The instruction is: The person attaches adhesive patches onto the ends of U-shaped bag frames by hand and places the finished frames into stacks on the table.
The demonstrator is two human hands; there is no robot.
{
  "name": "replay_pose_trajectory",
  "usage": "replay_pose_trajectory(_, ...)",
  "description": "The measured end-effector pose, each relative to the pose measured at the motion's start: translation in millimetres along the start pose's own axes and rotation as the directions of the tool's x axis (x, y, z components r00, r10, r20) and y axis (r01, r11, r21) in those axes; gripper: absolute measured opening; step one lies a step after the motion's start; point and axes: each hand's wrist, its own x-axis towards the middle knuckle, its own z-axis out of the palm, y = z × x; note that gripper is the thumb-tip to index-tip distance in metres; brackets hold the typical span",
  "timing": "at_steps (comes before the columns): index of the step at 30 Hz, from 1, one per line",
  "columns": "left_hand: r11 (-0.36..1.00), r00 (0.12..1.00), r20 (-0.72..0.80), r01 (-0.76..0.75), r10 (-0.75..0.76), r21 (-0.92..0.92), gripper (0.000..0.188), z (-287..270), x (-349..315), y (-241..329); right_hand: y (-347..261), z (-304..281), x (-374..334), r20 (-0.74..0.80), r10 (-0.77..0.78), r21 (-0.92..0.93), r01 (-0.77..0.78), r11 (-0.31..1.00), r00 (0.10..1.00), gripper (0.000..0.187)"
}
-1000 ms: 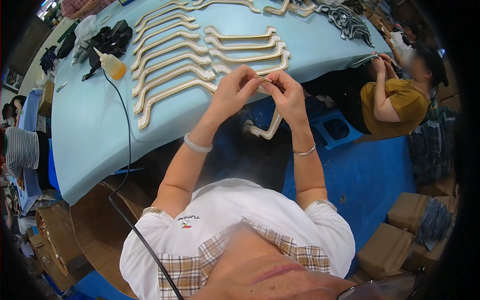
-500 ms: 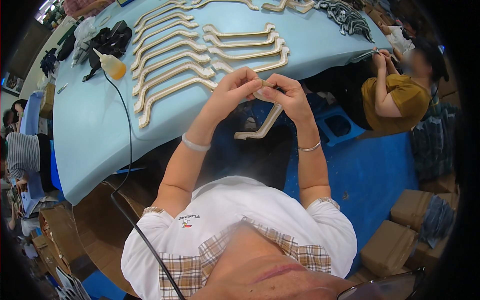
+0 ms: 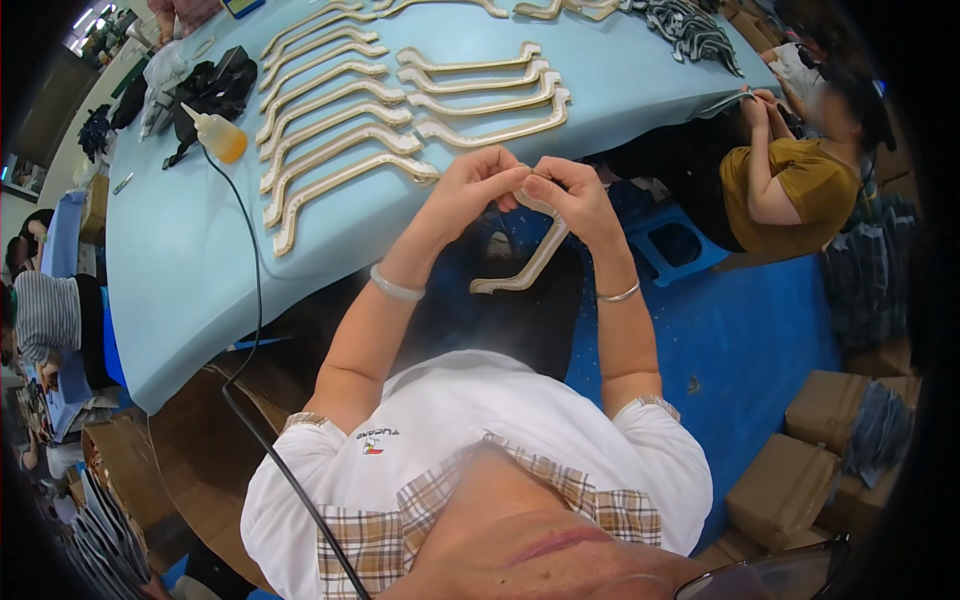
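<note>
Just off the table's near edge, a bent white strip with tan edges [image 3: 541,257] hangs down from my fingers, its lower end turned to the left. My left hand [image 3: 474,190] pinches at the strip's upper end, thumb against forefinger. Close beside it, my right hand [image 3: 578,203] grips the same end, the thumb laid over it. What lies right between the fingertips is hidden. Beyond my hands, several similar bent strips [image 3: 345,150] lie in a column on the light blue table [image 3: 180,290], and a second group of strips [image 3: 490,98] sits to their right.
A squeeze bottle with amber liquid [image 3: 222,138] and a black cable [image 3: 258,250] are on the left, near a black bag [image 3: 222,80]. Dark strips [image 3: 690,38] are piled far right. A person in a mustard top [image 3: 790,190] sits to the right by a blue stool [image 3: 672,250]. Cartons [image 3: 780,490] stand lower right.
My two hands have dropped slightly toward me and the fingertips have shifted. The strip's free end hangs a little lower. The view has shifted slightly.
</note>
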Motion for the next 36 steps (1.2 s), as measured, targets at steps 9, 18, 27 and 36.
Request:
replay_pose_trajectory(9, 0.998, 1.000, 0.013, -0.009, 0.010, -0.063, 0.021, 6.4, 4.8, -11.8, 7.1, -6.0, -11.3, -0.018, -0.005, -0.058, 0.004, 0.998, 1.000, 0.024)
replay_pose_trajectory(18, 0.991, 0.982, 0.143, 0.131, -0.127, -0.019, 0.022, 19.5, -2.7, -2.1, 3.9, -10.9, -18.1, 0.034, 0.063, -0.010, -0.063, 0.998, 0.997, 0.028)
replay_pose_trajectory(27, 0.984, 0.978, 0.177, 0.132, -0.110, -0.119, 0.030, 26.2, -7.6, -6.7, 4.2, -14.3, -29.6, 0.007, 0.020, -0.006, -0.020, 1.000, 1.000, 0.027)
replay_pose_trajectory(36, 0.997, 0.989, 0.125, 0.079, -0.077, -0.012, 0.025, 25.2, -10.6, 0.2, -1.7, -16.5, -42.8, -0.285, 0.091, 0.109, -0.062, 0.992, 0.954, 0.029)
